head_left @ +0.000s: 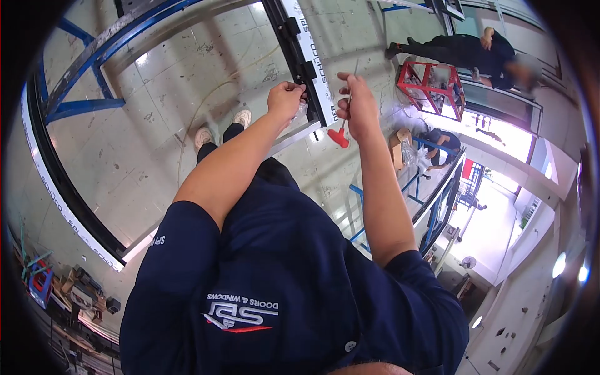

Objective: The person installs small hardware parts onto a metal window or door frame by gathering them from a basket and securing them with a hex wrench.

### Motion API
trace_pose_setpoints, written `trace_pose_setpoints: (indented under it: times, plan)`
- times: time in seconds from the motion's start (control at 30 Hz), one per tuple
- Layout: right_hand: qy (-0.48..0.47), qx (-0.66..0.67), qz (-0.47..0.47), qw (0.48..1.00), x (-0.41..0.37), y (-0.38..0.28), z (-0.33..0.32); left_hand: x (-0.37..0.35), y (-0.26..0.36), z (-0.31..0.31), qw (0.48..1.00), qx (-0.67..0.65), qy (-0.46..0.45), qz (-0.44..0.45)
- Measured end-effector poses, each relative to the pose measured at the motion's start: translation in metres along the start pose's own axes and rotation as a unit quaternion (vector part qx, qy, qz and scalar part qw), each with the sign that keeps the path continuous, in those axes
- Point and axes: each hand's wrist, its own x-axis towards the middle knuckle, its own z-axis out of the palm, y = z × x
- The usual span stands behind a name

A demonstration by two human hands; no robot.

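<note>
In front of me runs a black window profile [290,40] with white printed protective film [310,47] along one side. My left hand [287,101] is at the near end of this profile, fingertips pinched together against its black side. What they hold is too small to make out; a bit of clear plastic [300,114] shows just below them. On the other side of the profile, my right hand [358,107] is closed around the shaft of a T-handle hex key. Its red handle [339,138] hangs below the fingers and its shaft points up past them.
Blue metal stands [81,109] are at the left, with another film-covered profile [62,194] nearby. A red frame cart [431,90] stands at the right. One person [462,53] is near it, another person [445,145] further off. A cardboard box [398,149] lies beyond my right arm.
</note>
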Motion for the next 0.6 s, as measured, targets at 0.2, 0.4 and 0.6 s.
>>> trace_pose_setpoints:
  times: [0.2,0.4,0.6]
  plan:
    - [-0.027,0.061,0.026,0.997,-0.029,0.008,-0.002,0.006,-0.004,-0.002,1.000,0.024,-0.006,-0.001]
    - [-0.091,0.145,0.029,0.985,-0.031,0.021,0.006,0.011,-0.005,-0.011,0.997,0.051,-0.055,-0.008]
    - [-0.076,0.225,0.118,0.964,-0.019,0.058,0.052,0.011,0.031,-0.048,0.979,0.181,-0.088,0.022]
